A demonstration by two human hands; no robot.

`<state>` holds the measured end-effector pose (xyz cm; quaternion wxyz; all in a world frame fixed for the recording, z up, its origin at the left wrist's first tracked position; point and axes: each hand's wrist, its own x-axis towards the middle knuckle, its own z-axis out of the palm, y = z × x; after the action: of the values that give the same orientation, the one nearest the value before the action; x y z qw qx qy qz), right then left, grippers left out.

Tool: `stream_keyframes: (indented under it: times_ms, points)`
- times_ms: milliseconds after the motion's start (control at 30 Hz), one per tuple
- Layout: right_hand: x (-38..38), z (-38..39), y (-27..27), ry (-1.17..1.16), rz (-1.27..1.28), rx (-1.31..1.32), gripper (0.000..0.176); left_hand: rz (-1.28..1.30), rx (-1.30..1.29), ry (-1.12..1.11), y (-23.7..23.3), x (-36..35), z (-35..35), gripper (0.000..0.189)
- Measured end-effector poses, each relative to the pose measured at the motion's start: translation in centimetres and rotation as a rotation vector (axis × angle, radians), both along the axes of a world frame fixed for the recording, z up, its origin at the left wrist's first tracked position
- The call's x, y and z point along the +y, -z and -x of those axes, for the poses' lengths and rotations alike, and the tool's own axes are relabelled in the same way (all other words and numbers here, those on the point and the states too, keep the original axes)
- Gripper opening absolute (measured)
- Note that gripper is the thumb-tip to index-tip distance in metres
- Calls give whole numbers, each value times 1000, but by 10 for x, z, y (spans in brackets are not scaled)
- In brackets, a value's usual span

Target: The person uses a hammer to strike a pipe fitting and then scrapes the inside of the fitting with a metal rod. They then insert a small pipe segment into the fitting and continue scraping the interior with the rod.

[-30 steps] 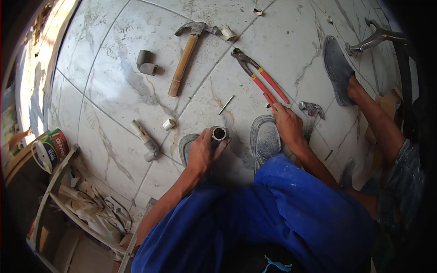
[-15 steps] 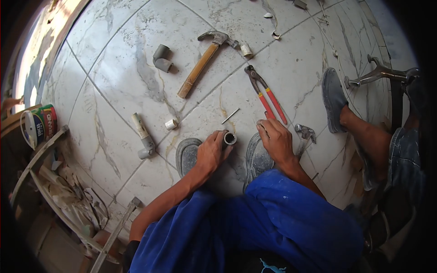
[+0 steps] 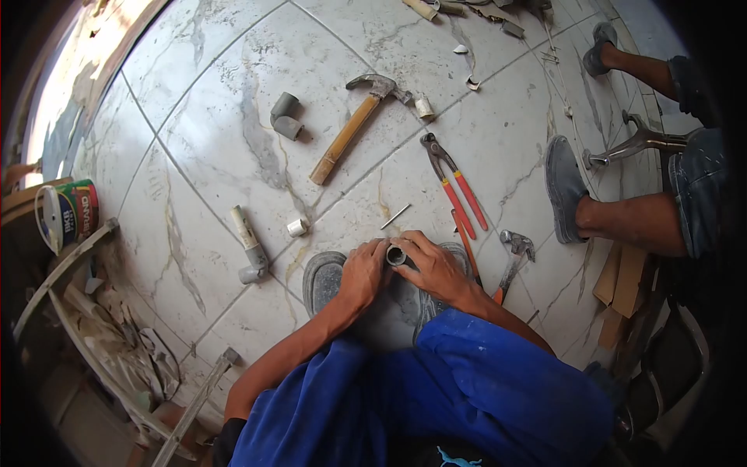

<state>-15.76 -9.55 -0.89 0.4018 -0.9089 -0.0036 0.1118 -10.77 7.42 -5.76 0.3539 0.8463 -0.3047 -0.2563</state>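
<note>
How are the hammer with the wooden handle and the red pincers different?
The hammer has one plain wooden handle; the pincers have two red ones with some yellow. The hammer's handle points down and left in the picture, while the pincers' handles point down and right. Both lie on the tiled floor and have metal heads.

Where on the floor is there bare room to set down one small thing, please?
One bare patch lies between the grey elbow and the pipe with a bend. Another lies between the pincers and the other person's shoe. It is crowded around the left hand and right hand on the pipe piece, with the metal rod and small hammer nearby.
</note>
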Motion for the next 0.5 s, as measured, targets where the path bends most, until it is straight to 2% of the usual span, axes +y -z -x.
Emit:
stream_keyframes:
  times_ms: [233, 300, 433, 500]
  points:
    - [-1, -11, 5, 0, 1, -133, 45, -55, -194, 50, -10, 0, -20, 49]
    - [-2, -15, 11, -8, -11, -277, 42, -119, -223, 46, -13, -1, -25, 46]
    - [-1, -24, 19, -9, -5, -275, 44, -113, -213, 2, -22, -3, -41, 48]
    - [6, -28, 32, 6, 55, -381, 44, -122, -261, 65, -14, 2, -48, 45]
